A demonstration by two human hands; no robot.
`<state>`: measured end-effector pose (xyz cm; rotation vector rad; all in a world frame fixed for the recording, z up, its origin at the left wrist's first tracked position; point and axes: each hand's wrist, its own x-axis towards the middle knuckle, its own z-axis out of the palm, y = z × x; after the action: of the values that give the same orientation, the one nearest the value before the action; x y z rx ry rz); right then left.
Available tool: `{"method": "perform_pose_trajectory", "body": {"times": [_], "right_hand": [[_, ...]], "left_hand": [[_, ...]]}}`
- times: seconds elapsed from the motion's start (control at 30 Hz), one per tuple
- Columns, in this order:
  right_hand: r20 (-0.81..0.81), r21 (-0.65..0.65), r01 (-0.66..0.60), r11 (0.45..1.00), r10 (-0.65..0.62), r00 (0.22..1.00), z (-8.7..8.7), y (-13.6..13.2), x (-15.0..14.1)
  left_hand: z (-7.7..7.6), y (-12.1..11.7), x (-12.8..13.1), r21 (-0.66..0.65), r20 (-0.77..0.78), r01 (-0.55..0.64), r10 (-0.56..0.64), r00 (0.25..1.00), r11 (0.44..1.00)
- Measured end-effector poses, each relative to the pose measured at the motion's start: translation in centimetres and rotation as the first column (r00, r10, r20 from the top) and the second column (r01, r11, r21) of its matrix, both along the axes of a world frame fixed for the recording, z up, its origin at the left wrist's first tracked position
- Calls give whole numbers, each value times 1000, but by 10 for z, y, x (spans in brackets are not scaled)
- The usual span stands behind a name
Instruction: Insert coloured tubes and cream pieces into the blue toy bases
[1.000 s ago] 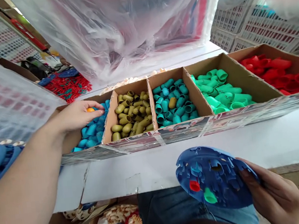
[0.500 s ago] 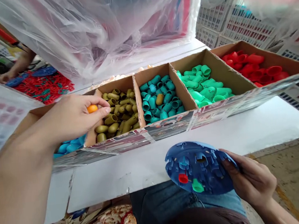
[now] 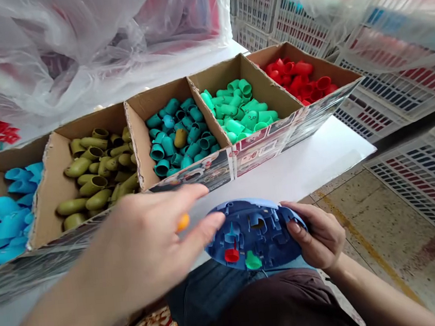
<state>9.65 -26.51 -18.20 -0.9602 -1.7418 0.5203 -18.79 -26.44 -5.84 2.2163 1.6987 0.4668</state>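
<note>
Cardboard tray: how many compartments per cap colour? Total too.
Sky-blue caps: 1 compartment
Olive caps: 1 compartment
Teal caps: 1 compartment
Mint-green caps: 1 compartment
Red caps: 1 compartment
Total: 5 compartments

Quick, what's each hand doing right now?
Left hand: closed, holding a small orange plastic piece in its fingers.
Right hand: closed, gripping the edge of a blue plastic disc.
</note>
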Motion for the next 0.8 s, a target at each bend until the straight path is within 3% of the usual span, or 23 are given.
{"method": "perform_pose_trajectory", "body": {"times": [0.07,0.17,0.23,0.3,0.37,0.47,0.57,0.63,0.7,0.8], "right_hand": [[8,11,-36,999,36,999,4,-1,1],[22,10,-111,994,111,994,5,-9,1],[17,-33,-243,970,243,970,0,-20,-2],[-23,-121,-373,920,374,927,-7,-32,-6],[-54,-233,-405,884,404,913,-14,-41,-8],[-45,-290,-316,903,317,947,-14,-39,-5],[-95,-235,-258,937,242,966,-7,-27,0],[-148,-225,-187,956,156,977,-3,-21,1],[-174,-226,-97,969,57,983,-2,-19,0],[-187,-223,-15,975,-28,982,-5,-20,-2]], "left_hand": [[-3,-1,17,49,-68,199,-196,978,979],[6,9,23,-72,-83,354,-360,929,932],[18,20,24,-163,-23,458,-468,884,874],[30,32,29,-215,20,532,-541,841,819],[40,42,36,-244,28,544,-555,831,803],[50,60,37,-298,67,470,-473,878,831],[48,87,27,-210,5,176,-179,984,962],[37,111,20,-156,-137,-12,-9,991,988],[23,134,17,-170,-295,-62,9,955,983],[14,148,18,-139,-391,-15,-41,919,990]]}}
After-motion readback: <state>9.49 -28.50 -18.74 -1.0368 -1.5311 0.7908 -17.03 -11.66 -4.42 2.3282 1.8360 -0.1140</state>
